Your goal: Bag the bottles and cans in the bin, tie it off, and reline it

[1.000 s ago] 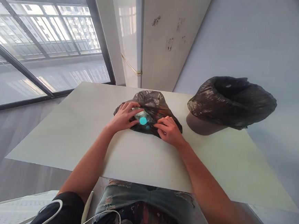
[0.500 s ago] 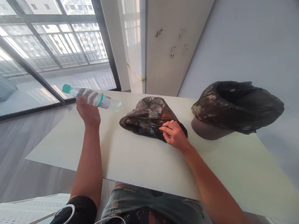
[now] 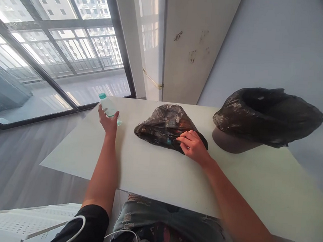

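My left hand (image 3: 108, 121) is wrapped round a clear plastic bottle (image 3: 108, 106) with a green cap, over the far left part of the table. The bottle stands nearly upright, leaning a little left; I cannot tell whether its base touches the tabletop. At the middle of the table lies a black plastic bag (image 3: 166, 117), its mouth toward me. Blurred orange and teal things show through its thin film. My right hand (image 3: 192, 146) pinches the bag's near right edge between thumb and fingers.
A bin lined with a black bag (image 3: 265, 116) stands on the right of the white table (image 3: 152, 172), near the wall. Glass doors (image 3: 61, 49) are at the left. A white perforated rack (image 3: 27, 218) is at lower left, and a white cable (image 3: 82, 226) hangs near my left arm.
The bottle has gone from lying nearly level to nearly upright in my left hand. My right hand keeps its hold on the bag. The whole view has shifted slightly.
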Motion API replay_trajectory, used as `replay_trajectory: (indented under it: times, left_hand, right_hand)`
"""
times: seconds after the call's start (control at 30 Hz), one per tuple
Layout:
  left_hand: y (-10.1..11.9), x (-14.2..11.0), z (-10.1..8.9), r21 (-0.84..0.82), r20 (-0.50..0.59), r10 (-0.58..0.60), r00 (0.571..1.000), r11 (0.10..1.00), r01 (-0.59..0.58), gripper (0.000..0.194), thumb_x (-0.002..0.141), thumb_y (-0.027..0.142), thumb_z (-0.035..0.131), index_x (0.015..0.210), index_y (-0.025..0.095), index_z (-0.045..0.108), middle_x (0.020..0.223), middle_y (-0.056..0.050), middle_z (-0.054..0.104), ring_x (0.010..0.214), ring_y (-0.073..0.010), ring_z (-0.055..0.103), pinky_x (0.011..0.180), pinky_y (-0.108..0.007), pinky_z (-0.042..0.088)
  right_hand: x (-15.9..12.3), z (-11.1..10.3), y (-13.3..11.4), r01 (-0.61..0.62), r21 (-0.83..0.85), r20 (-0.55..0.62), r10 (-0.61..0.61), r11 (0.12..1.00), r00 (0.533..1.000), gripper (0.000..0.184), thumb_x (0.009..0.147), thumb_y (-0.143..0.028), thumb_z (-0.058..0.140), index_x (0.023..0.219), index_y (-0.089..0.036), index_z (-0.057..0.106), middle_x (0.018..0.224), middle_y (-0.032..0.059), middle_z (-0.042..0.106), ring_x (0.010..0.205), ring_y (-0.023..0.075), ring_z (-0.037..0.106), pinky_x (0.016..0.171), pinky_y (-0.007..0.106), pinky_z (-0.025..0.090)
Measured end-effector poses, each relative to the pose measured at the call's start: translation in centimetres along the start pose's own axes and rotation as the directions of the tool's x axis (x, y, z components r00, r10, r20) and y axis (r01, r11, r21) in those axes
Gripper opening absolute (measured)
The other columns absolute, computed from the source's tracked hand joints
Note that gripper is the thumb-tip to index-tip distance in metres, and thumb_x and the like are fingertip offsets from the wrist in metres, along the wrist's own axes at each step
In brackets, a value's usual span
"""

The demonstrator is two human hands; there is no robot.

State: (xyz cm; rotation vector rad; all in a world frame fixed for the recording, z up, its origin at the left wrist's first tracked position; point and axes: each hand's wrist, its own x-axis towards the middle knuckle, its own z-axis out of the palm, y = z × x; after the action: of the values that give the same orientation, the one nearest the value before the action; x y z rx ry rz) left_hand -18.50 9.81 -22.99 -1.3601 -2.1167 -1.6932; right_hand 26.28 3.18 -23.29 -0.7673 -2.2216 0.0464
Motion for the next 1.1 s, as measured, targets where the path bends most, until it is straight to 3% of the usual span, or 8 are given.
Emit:
replay_trajectory:
  times: [0.33,0.5,0.6,0.67,0.73,0.8,0.87,1.1]
  left_hand:
    - [-0.2,-1.1,0.8,0.131,0.108,-0.227,0.968,0.968,0.212,0.072,0.077,0.036,0.085,0.136,0.018,0.049,0.130,-0.017,0.071,0.122,-0.0342,0.068,0.110,-0.049,0.049]
    - [2.8,-2.0,0.7,0.120,-0.172,0.111,0.979,0.989,-0.091,0.067,0.083,0.037,0.080,0.137,0.013,0.049,0.143,-0.025,0.055,0.143,-0.0376,0.050,0.122,-0.056,0.036]
    - [5.9,-4.2,1.3,-0.008,-0.038,0.368,0.929,0.930,-0.368,0.023,0.095,0.036,0.065,0.111,0.019,0.062,0.112,-0.015,0.067,0.115,-0.0300,0.064,0.107,-0.049,0.049]
    - [7.9,-6.3,1.9,-0.219,0.251,0.529,0.811,0.847,-0.485,0.017,0.101,0.035,0.058,0.093,0.021,0.065,0.088,-0.008,0.069,0.088,-0.0224,0.068,0.090,-0.040,0.055]
    - [9.5,-8.3,2.6,-0.433,0.473,0.658,0.586,0.752,-0.497,0.023,0.103,0.036,0.058,0.090,0.021,0.070,0.079,-0.004,0.071,0.074,-0.0176,0.067,0.078,-0.034,0.056]
    - [10.5,-9.9,3.1,-0.564,0.573,0.729,0.374,0.682,-0.465,0.023,0.104,0.036,0.059,0.096,0.022,0.075,0.084,-0.004,0.076,0.075,-0.0163,0.069,0.076,-0.031,0.056]
    - [11.0,-10.7,3.5,-0.597,0.618,0.745,0.252,0.653,-0.466,0.024,0.105,0.035,0.058,0.103,0.023,0.078,0.093,-0.005,0.079,0.082,-0.0167,0.073,0.078,-0.030,0.057]
    - [11.1,-10.6,3.7,-0.402,0.727,0.647,0.228,0.671,-0.623,0.041,0.100,0.025,0.062,0.141,0.029,0.069,0.138,-0.006,0.070,0.106,-0.0205,0.075,0.078,-0.029,0.060]
  right_hand:
    - [0.5,-0.9,-0.9,0.090,-0.078,-0.009,-0.091,0.993,0.996,0.030,0.094,-0.003,0.058,0.111,-0.023,0.073,0.109,0.0069,0.078,0.096,0.0234,0.065,0.084,0.041,0.048]
    - [0.9,-0.6,-2.5,0.073,-0.137,-0.001,-0.074,0.988,0.997,0.030,0.094,-0.002,0.055,0.103,-0.023,0.074,0.107,0.0058,0.080,0.097,0.0226,0.067,0.086,0.039,0.048]
    - [0.9,0.4,-2.7,0.043,-0.161,0.122,-0.023,0.986,0.992,0.029,0.092,0.000,0.053,0.089,-0.022,0.072,0.094,0.0044,0.079,0.087,0.0203,0.066,0.087,0.038,0.046]
    - [0.8,1.1,-2.6,-0.004,-0.195,0.169,0.037,0.981,0.985,0.028,0.092,0.000,0.054,0.086,-0.021,0.071,0.089,0.0037,0.078,0.080,0.0188,0.062,0.088,0.039,0.044]
    - [0.6,1.5,-2.3,-0.070,-0.234,0.162,0.110,0.970,0.981,0.026,0.094,-0.002,0.055,0.088,-0.021,0.072,0.090,0.0039,0.078,0.078,0.0192,0.058,0.087,0.038,0.043]
    - [0.5,1.7,-2.1,-0.115,-0.261,0.152,0.158,0.958,0.976,0.023,0.096,-0.005,0.058,0.093,-0.021,0.073,0.092,0.0048,0.077,0.078,0.0204,0.055,0.084,0.037,0.042]
    - [0.5,1.7,-1.9,-0.118,-0.289,0.184,0.176,0.950,0.967,0.023,0.096,-0.004,0.058,0.093,-0.020,0.073,0.087,0.0060,0.075,0.074,0.0211,0.052,0.082,0.038,0.041]
    - [1.0,1.9,-2.2,-0.067,-0.405,0.310,0.206,0.912,0.928,0.044,0.094,0.002,0.052,0.127,-0.020,0.071,0.119,0.0124,0.076,0.084,0.0249,0.060,0.083,0.043,0.041]
